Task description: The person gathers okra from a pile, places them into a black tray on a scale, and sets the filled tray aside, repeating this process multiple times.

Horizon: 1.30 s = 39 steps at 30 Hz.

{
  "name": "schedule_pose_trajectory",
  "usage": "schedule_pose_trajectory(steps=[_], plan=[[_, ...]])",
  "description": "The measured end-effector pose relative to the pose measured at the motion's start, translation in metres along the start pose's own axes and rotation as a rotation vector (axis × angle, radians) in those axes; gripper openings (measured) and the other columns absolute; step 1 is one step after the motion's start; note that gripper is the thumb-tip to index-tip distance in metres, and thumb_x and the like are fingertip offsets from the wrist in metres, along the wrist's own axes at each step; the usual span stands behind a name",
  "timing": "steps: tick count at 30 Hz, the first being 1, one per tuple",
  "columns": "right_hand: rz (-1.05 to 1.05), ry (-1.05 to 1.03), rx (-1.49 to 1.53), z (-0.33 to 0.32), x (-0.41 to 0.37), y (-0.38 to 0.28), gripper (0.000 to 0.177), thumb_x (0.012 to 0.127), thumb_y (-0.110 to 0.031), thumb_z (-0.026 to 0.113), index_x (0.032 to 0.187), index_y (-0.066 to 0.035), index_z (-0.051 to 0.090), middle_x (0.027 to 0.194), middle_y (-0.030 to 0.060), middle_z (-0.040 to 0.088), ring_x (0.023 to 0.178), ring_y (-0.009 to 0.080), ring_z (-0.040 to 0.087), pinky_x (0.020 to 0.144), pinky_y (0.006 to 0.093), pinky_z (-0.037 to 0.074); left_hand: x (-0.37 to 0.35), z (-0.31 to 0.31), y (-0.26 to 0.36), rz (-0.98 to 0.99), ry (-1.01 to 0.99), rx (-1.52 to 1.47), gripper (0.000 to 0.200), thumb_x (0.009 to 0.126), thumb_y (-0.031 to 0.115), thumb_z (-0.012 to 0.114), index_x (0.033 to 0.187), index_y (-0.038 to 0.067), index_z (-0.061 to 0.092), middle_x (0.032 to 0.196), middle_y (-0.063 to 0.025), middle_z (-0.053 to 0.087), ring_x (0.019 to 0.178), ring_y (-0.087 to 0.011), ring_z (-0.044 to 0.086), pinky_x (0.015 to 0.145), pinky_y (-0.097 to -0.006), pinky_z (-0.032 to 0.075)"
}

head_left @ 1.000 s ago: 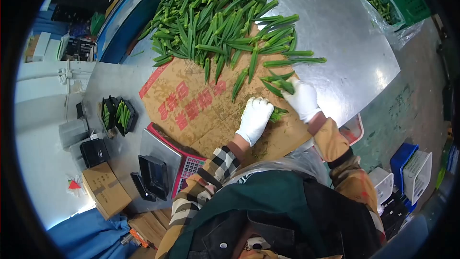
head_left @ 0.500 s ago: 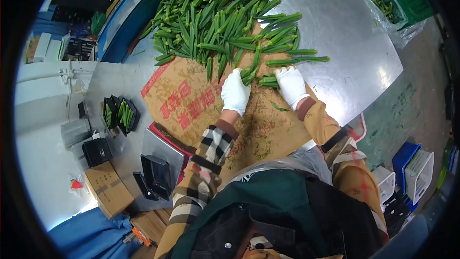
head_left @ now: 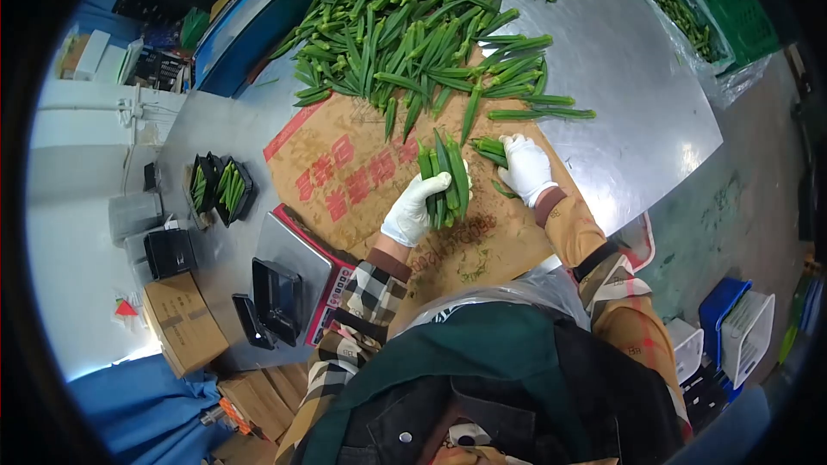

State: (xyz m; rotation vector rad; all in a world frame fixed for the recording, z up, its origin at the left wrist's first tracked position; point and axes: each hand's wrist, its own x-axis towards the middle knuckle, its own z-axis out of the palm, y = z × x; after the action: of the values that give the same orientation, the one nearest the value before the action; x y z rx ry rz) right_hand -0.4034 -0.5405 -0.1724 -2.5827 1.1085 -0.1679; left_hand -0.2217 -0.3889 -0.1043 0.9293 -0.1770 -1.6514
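White gloves cover both hands. My left hand [head_left: 415, 207] is closed round a bunch of okra pods [head_left: 445, 179], its thumb across them, above the brown cardboard sheet [head_left: 345, 198]. To the right, my right hand [head_left: 525, 168] has its fingers closed on the ends of a smaller okra bundle [head_left: 490, 151] that points left. Beyond both hands lies a large okra pile [head_left: 396, 26], partly on the cardboard and partly on the metal table [head_left: 629, 120]. A few single pods [head_left: 543, 112] lie at its right edge.
Black trays filled with okra [head_left: 231, 189] sit at the left. Nearer are a scale [head_left: 332, 280] and empty black trays [head_left: 277, 297]. A green crate [head_left: 732, 9] stands at the back right. Blue and white baskets [head_left: 745, 336] are at the lower right.
My left hand has moved nearer to my body and now shows a full bunch of pods. My right hand has moved slightly nearer too, with its bundle. The view has shifted slightly.
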Motion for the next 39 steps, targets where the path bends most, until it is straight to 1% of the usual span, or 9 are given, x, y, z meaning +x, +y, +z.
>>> schedule_pose_trajectory(steps=[4,5,8,11,14,26,32,34,39], plan=[[0.253,-0.105,0.269,-0.017,0.002,-0.015,0.043,0.072,-0.019,0.077,0.112,-0.006,0.065,0.1,0.018,0.069,0.085,0.0353,0.068,0.076,0.0429,0.055,-0.024,0.009,-0.004,0.064,-0.057,-0.146,0.062,0.093,0.022,0.067,0.146,0.003,0.041,0.134,-0.0108,0.057,0.12,-0.0292,0.06,0.104,-0.0459,0.05],[0.295,-0.09,0.529,-0.007,-0.002,-0.01,0.037,0.078,-0.016,0.074,0.112,-0.005,0.067,0.098,0.0147,0.072,0.081,0.0292,0.07,0.074,0.0386,0.056,-0.03,0.013,-0.002,0.086,-0.053,-0.11,0.062,0.095,0.027,0.065,0.147,0.003,0.04,0.135,-0.0106,0.056,0.122,-0.0286,0.059,0.104,-0.0457,0.049],[0.515,-0.508,1.53,-0.031,-0.019,-0.027,0.031,0.085,-0.01,0.071,0.115,-0.005,0.068,0.1,0.0065,0.073,0.085,0.0204,0.069,0.077,0.0336,0.056,-0.044,0.02,-0.002,0.123,-0.032,-0.05,0.064,0.099,0.041,0.06,0.147,0.005,0.04,0.14,-0.0106,0.053,0.126,-0.0269,0.056,0.106,-0.0443,0.047],[0.463,-0.391,1.819,-0.023,-0.048,-0.064,0.024,0.095,-0.008,0.065,0.119,-0.006,0.064,0.101,0.0052,0.07,0.089,0.0177,0.068,0.068,0.0323,0.059,-0.047,0.022,-0.007,0.106,0.005,-0.011,0.079,0.097,0.066,0.045,0.149,0.006,0.037,0.145,-0.0116,0.049,0.13,-0.0242,0.052,0.109,-0.0412,0.044],[0.603,-0.553,2.026,-0.03,-0.065,-0.069,0.027,0.097,-0.009,0.063,0.124,-0.006,0.06,0.111,0.0069,0.067,0.094,0.0196,0.068,0.076,0.0341,0.06,-0.059,0.026,-0.008,0.07,-0.006,-0.161,0.081,0.097,0.068,0.043,0.15,0.006,0.035,0.145,-0.0123,0.049,0.133,-0.0242,0.049,0.11,-0.0432,0.043],[0.473,-0.745,2.005,-0.045,-0.075,-0.135,0.025,0.101,-0.012,0.055,0.124,-0.003,0.058,0.11,0.0113,0.067,0.092,0.0231,0.069,0.075,0.0366,0.059,-0.137,0.008,0.001,0.248,0.028,-0.144,0.074,0.098,0.065,0.046,0.147,0.01,0.043,0.143,-0.0103,0.053,0.128,-0.0228,0.053,0.105,-0.0396,0.046],[0.368,-0.893,1.945,-0.044,-0.077,-0.228,0.028,0.103,-0.016,0.052,0.127,-0.001,0.056,0.117,0.0123,0.067,0.098,0.0233,0.069,0.081,0.0388,0.058,-0.205,-0.028,0.019,0.346,0.336,-0.124,0.052,0.103,0.043,0.053,0.142,0.009,0.047,0.134,-0.007,0.058,0.118,-0.0196,0.058,0.098,-0.0364,0.049],[0.328,-0.918,1.934,-0.039,-0.081,-0.271,0.028,0.104,-0.016,0.051,0.127,-0.001,0.055,0.117,0.0121,0.067,0.099,0.0233,0.068,0.083,0.0396,0.058,-0.237,-0.033,0.04,0.459,0.442,0.102,0.042,0.103,0.033,0.056,0.136,0.007,0.051,0.124,-0.0049,0.062,0.112,-0.0139,0.059,0.096,-0.0322,0.049],[0.233,-0.978,1.911,-0.011,-0.092,-0.387,0.028,0.105,-0.017,0.05,0.132,-0.009,0.054,0.114,0.0075,0.066,0.1,0.0206,0.065,0.085,0.0403,0.057,-0.328,-0.082,0.085,0.491,0.607,0.569,0.037,0.104,0.036,0.053,0.124,0.005,0.058,0.112,-0.0026,0.063,0.1,-0.0091,0.055,0.09,-0.0277,0.048]])
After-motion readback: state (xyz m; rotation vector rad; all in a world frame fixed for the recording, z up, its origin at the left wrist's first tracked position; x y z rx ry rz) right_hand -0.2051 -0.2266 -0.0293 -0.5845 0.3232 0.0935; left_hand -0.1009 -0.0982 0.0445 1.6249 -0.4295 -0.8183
